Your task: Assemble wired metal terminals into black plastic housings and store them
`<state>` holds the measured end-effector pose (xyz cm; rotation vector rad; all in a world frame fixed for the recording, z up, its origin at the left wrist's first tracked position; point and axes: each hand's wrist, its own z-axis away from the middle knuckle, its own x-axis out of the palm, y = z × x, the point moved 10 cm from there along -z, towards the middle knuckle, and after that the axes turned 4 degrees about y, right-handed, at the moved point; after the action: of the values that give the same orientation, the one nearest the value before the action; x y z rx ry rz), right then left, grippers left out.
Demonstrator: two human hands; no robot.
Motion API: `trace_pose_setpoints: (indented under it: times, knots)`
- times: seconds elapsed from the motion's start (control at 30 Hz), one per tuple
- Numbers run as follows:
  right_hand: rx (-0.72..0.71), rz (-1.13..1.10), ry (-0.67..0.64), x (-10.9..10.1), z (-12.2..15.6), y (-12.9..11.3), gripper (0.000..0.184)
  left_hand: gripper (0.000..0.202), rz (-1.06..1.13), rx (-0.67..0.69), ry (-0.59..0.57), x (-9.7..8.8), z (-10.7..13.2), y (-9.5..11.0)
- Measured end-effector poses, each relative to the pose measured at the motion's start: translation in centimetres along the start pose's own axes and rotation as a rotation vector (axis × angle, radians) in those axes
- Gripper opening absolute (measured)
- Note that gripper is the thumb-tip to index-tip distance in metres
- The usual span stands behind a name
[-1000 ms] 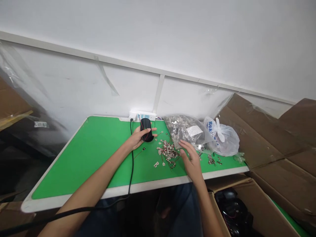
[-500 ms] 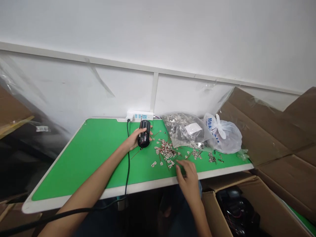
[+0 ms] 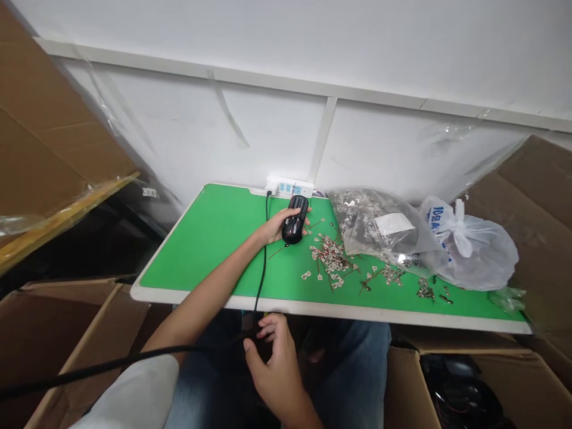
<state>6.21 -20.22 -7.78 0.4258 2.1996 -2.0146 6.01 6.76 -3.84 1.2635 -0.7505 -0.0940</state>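
Black casing (image 3: 294,223) sits in the left hand (image 3: 276,227) over the far half of the green bench (image 3: 196,238), just in front of the white power strip (image 3: 286,187) by the wall. That hand is closed around it, thumb laid across the upper face and fingertips showing at the far side; the casing's long axis points toward the wall, leaning a little right. Whether its underside touches the bench cannot be told. Close below its near end lies a small wired contact (image 3: 277,252). The right hand (image 3: 279,369) is over the lap, nearer than the bench's front edge and well apart from the casing. It is half open, fingers loosely bent and thumb spread away from them, near the black cable (image 3: 263,274); contact between fingertips and cable cannot be made out. The cable drops over the front edge from the power strip. Right of the casing is a loose heap of small metal parts (image 3: 329,255), some with reddish-brown wires. Beyond it rest a clear bag (image 3: 360,223) of metal pieces with a white label, and a knotted white bag (image 3: 487,253). Below the bench at right, an open carton (image 3: 404,381) holds glossy black pieces (image 3: 467,396).
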Motion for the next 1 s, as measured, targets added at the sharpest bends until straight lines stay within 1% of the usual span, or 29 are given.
trace_pose_setpoints:
  times: [0.03,0.07,0.1,0.17,0.2,0.23,0.3,0.33,0.37,0.47,0.57,0.63,0.7,0.77,0.83,0.9,1.0]
  knots:
    - [0.065,-0.016,0.077,0.3,0.7,1.3,0.026,0.055,0.000,0.001,-0.010,0.1,0.0,0.0]
    - [0.100,-0.019,0.115,0.6,1.1,2.1,0.027,0.055,0.001,0.003,-0.021,0.2,0.0,0.0]
    - [0.112,-0.011,0.127,1.0,1.3,2.7,0.035,0.054,0.003,0.006,-0.028,0.3,0.0,0.0]
    - [0.101,0.017,0.088,1.7,1.1,3.3,0.054,0.053,0.011,0.013,-0.038,0.4,0.0,0.1]
    - [0.096,0.029,0.048,2.1,0.7,3.5,0.056,0.053,0.014,0.015,-0.042,0.5,0.0,0.1]
    - [0.097,0.037,0.002,2.5,0.3,3.7,0.049,0.053,0.014,0.017,-0.046,0.5,0.1,0.1]
    - [0.099,0.053,-0.073,3.0,-0.7,3.9,0.027,0.053,0.010,0.015,-0.057,0.5,0.1,0.0]
    - [0.092,0.063,-0.096,3.2,-1.2,3.8,0.019,0.052,0.008,0.012,-0.065,0.5,0.1,-0.1]
    - [0.082,0.073,-0.108,3.2,-1.6,3.6,0.015,0.052,0.007,0.009,-0.070,0.5,0.0,-0.1]
    - [0.050,0.092,-0.119,3.1,-2.0,2.8,0.011,0.052,0.008,0.001,-0.082,0.4,-0.1,-0.4]
    - [-0.002,0.061,-0.213,3.6,-1.1,1.7,0.003,0.052,0.015,0.006,-0.089,0.4,-0.2,-0.5]
    - [-0.040,0.052,-0.263,3.9,-0.1,0.9,0.009,0.053,0.017,0.005,-0.092,0.3,-0.2,-0.6]
    - [-0.079,0.097,-0.260,3.6,0.5,0.0,0.018,0.054,0.023,0.002,-0.089,0.2,-0.2,-0.7]
    - [-0.158,0.188,-0.257,3.4,0.6,-1.6,0.021,0.054,0.038,0.000,-0.086,0.1,-0.2,-0.8]
    - [-0.285,0.296,-0.284,3.5,0.1,-3.8,0.019,0.053,0.059,-0.003,-0.082,-0.1,-0.1,-0.8]
    - [-0.411,0.382,-0.293,3.6,-0.9,-6.0,0.017,0.052,0.082,-0.013,-0.074,-0.3,-0.1,-0.9]
    - [-0.537,0.426,-0.243,3.5,-3.4,-8.9,0.018,0.049,0.124,-0.021,-0.059,-0.6,-0.1,-0.9]
